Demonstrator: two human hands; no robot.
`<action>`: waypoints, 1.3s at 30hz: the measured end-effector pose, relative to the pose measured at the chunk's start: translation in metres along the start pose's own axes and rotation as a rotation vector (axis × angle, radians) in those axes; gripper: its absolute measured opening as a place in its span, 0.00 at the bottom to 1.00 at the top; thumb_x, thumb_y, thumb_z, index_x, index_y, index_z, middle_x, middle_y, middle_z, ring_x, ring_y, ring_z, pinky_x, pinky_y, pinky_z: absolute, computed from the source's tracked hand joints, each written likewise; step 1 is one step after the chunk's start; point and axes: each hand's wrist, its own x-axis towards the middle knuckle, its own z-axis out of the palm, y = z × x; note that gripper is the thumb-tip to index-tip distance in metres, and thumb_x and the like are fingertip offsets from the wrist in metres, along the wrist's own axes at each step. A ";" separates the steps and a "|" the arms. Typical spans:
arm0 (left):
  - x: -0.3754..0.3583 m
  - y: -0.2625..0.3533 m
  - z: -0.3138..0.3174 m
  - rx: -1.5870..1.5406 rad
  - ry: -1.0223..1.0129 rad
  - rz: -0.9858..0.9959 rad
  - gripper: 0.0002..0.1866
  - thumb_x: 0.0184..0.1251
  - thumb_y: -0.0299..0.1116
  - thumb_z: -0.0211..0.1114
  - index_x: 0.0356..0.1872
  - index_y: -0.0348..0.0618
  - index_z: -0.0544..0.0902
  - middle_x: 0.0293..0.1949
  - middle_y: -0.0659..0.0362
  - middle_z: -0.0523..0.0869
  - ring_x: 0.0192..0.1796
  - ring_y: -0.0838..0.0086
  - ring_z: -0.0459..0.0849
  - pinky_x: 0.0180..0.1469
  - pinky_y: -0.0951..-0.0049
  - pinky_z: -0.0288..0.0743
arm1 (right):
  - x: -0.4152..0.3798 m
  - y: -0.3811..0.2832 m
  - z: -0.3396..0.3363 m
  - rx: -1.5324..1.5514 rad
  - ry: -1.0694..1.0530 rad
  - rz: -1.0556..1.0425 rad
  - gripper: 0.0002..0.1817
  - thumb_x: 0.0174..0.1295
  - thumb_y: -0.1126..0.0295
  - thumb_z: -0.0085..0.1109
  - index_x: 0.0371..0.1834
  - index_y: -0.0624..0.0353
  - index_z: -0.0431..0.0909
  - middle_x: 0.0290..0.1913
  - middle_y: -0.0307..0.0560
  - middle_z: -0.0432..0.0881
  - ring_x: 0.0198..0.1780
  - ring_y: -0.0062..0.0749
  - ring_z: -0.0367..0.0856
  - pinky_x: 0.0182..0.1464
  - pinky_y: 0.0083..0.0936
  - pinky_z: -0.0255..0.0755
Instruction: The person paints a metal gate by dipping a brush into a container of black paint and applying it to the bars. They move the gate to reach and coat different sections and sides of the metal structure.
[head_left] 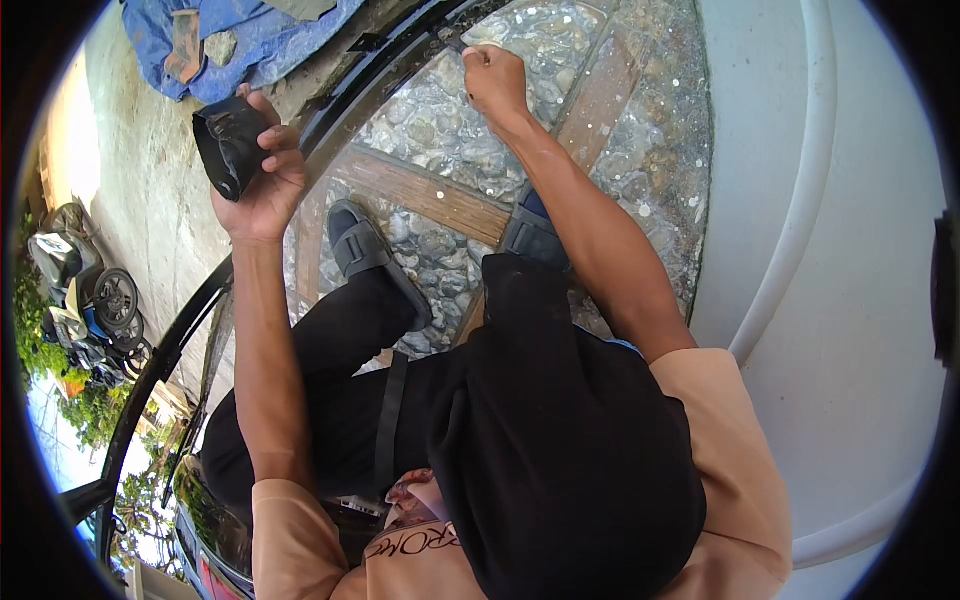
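Note:
My left hand (262, 185) is raised at the left, its fingers wrapped around a black, thin-walled cup-like container (226, 150) with an uneven rim. The container is tilted, with its dark opening towards the left. My right hand (495, 85) is closed in a fist at the top middle, right beside a long black curved frame (345, 85). I cannot tell what its fingers hold.
Below my sandals (360, 245) lies a pebbled floor with brown strips (425, 195). A blue tarp (265, 50) with stone-like pieces is at the top left. Parked motorcycles (95, 290) stand at the far left. A pale wall (860, 250) with a white pipe (815, 160) runs along the right.

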 end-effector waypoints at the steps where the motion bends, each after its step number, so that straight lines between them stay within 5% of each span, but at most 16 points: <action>1: -0.002 0.007 0.000 0.022 -0.004 -0.014 0.25 0.71 0.44 0.56 0.66 0.48 0.74 0.57 0.54 0.82 0.43 0.66 0.76 0.38 0.70 0.75 | -0.004 -0.001 0.002 0.016 -0.066 0.053 0.16 0.64 0.65 0.56 0.41 0.70 0.82 0.28 0.55 0.85 0.29 0.39 0.84 0.35 0.34 0.75; 7: -0.006 0.044 0.015 0.206 -0.019 -0.074 0.27 0.75 0.47 0.50 0.69 0.45 0.68 0.61 0.53 0.79 0.44 0.64 0.76 0.38 0.71 0.76 | -0.012 -0.034 -0.003 0.121 -0.368 0.307 0.13 0.70 0.67 0.53 0.46 0.68 0.76 0.20 0.37 0.71 0.16 0.22 0.69 0.16 0.23 0.58; 13: -0.009 0.069 0.022 0.378 -0.080 -0.216 0.29 0.76 0.48 0.47 0.71 0.42 0.64 0.65 0.52 0.75 0.46 0.63 0.76 0.40 0.71 0.77 | 0.002 -0.093 -0.040 -0.479 -0.559 0.156 0.15 0.70 0.64 0.52 0.49 0.65 0.76 0.27 0.40 0.76 0.19 0.20 0.73 0.18 0.23 0.65; 15: -0.012 0.076 0.014 0.439 -0.042 -0.216 0.31 0.77 0.49 0.44 0.72 0.38 0.62 0.67 0.49 0.72 0.47 0.61 0.78 0.42 0.69 0.81 | 0.001 -0.107 -0.060 -0.719 -0.605 -0.066 0.13 0.66 0.69 0.48 0.45 0.67 0.77 0.28 0.51 0.80 0.25 0.39 0.83 0.23 0.35 0.73; 17: -0.017 0.074 0.015 0.519 -0.045 -0.268 0.30 0.77 0.46 0.46 0.74 0.40 0.59 0.66 0.51 0.73 0.44 0.63 0.75 0.40 0.70 0.78 | -0.024 -0.158 -0.069 -0.942 -0.517 -0.099 0.18 0.61 0.74 0.47 0.51 0.63 0.82 0.42 0.67 0.84 0.47 0.60 0.82 0.51 0.43 0.74; 20: -0.028 0.071 0.005 0.537 -0.049 -0.306 0.30 0.78 0.47 0.45 0.74 0.40 0.59 0.66 0.50 0.73 0.44 0.62 0.76 0.39 0.69 0.78 | -0.014 -0.119 -0.090 -1.144 -0.317 -0.695 0.17 0.61 0.72 0.48 0.51 0.62 0.82 0.42 0.67 0.83 0.47 0.61 0.82 0.52 0.46 0.74; 23: -0.042 0.074 -0.018 0.475 -0.149 -0.325 0.32 0.77 0.50 0.42 0.72 0.37 0.62 0.67 0.46 0.72 0.47 0.59 0.82 0.42 0.68 0.83 | -0.048 -0.100 -0.069 -0.981 -0.165 -0.739 0.16 0.62 0.71 0.50 0.49 0.62 0.82 0.41 0.66 0.83 0.47 0.61 0.81 0.52 0.49 0.74; 29: -0.096 0.063 -0.063 0.365 0.017 -0.203 0.31 0.76 0.49 0.42 0.71 0.38 0.63 0.61 0.46 0.78 0.43 0.57 0.83 0.36 0.68 0.81 | -0.074 -0.050 0.037 -0.818 0.274 -0.346 0.17 0.62 0.72 0.51 0.52 0.60 0.82 0.40 0.65 0.84 0.43 0.59 0.83 0.49 0.48 0.76; 31: -0.111 0.059 -0.077 0.326 0.087 -0.170 0.30 0.76 0.49 0.43 0.70 0.38 0.64 0.59 0.47 0.79 0.41 0.57 0.83 0.36 0.68 0.81 | -0.082 -0.021 0.064 -0.794 0.292 -0.472 0.13 0.66 0.69 0.50 0.47 0.64 0.78 0.34 0.59 0.82 0.37 0.53 0.84 0.37 0.47 0.77; 33: -0.125 0.056 -0.089 0.276 0.170 -0.155 0.30 0.76 0.51 0.44 0.69 0.40 0.66 0.57 0.48 0.81 0.39 0.58 0.82 0.32 0.69 0.80 | -0.101 -0.012 0.089 -0.692 0.207 -0.414 0.15 0.65 0.68 0.51 0.52 0.61 0.79 0.40 0.65 0.82 0.46 0.63 0.81 0.50 0.52 0.74; 39: -0.144 0.060 -0.115 0.215 0.172 -0.102 0.29 0.75 0.53 0.46 0.68 0.43 0.68 0.55 0.50 0.82 0.40 0.58 0.82 0.32 0.68 0.79 | -0.123 -0.022 0.083 -0.712 -0.282 -0.232 0.18 0.67 0.65 0.52 0.58 0.53 0.81 0.45 0.62 0.85 0.49 0.57 0.83 0.54 0.44 0.75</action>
